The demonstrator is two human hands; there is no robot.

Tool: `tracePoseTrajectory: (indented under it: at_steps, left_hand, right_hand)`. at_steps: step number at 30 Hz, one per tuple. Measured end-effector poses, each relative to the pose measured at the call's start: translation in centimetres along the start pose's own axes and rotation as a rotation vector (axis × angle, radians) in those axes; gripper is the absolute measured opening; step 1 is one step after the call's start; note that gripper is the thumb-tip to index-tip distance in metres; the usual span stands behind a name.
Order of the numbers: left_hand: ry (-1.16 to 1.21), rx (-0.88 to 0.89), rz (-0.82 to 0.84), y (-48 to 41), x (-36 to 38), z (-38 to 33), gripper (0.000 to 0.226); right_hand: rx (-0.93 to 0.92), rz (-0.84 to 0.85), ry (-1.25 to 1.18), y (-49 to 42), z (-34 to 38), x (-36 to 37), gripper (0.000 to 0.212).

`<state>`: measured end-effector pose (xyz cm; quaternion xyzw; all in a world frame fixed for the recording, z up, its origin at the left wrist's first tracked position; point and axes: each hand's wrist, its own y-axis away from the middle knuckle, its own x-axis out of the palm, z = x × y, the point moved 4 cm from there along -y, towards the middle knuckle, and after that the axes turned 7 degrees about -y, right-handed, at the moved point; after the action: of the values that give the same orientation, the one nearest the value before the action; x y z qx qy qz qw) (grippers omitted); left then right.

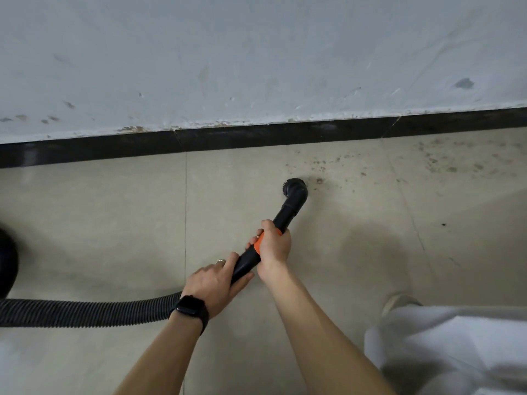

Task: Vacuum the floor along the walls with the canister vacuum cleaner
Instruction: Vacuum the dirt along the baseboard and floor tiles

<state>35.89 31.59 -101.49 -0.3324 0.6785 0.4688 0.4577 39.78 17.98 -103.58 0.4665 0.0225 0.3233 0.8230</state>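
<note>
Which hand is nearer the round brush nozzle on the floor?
Right. The right hand grips the wand at its orange collar, just behind the brush nozzle; the left hand holds the wand farther back, by the ribbed hose.

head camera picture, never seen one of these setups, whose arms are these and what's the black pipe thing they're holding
There is no machine here. The camera sits on a person's head and looks down, so both arms are their own. The right hand grips the black vacuum tube at its orange collar. The left hand, with a smartwatch on the wrist, holds the tube lower down, near where the ribbed hose joins. The hose runs left toward a black rounded shape at the edge, probably the canister. The round brush nozzle is down at the tiled floor, short of the black skirting under the grey wall. Dirt specks lie right of the nozzle. The pale trouser leg and shoe are the person's too.
</note>
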Motion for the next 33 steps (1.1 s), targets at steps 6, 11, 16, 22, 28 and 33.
tracePoseTrajectory:
  at_steps: [6,11,16,22,28,33]
  left_hand:
    - [0.023,-0.021,-0.008,-1.6,0.1,-0.6,0.048]
    - [0.035,-0.033,-0.012,-3.2,-0.2,-0.9,0.049]
    - [0.06,-0.051,-0.019,-4.6,-0.2,-0.8,0.049]
    - [0.082,-0.074,-0.048,-6.1,-0.1,-0.9,0.052]
    - [0.116,-0.09,-0.037,-7.8,-0.2,-1.0,0.051]
    - [0.151,-0.11,-0.005,-9.2,-0.8,-1.3,0.048]
  right_hand:
    - [-0.017,0.013,0.024,-1.4,1.2,0.5,0.014]
    - [-0.021,0.031,0.041,-2.6,2.3,1.3,0.014]
    - [-0.016,0.048,0.057,-3.5,2.9,2.1,0.014]
    - [-0.013,0.067,0.084,-4.7,3.9,3.2,0.014]
    - [-0.022,0.064,0.122,-5.8,4.8,4.1,0.014]
    - [-0.044,0.055,0.158,-6.9,5.8,5.0,0.012]
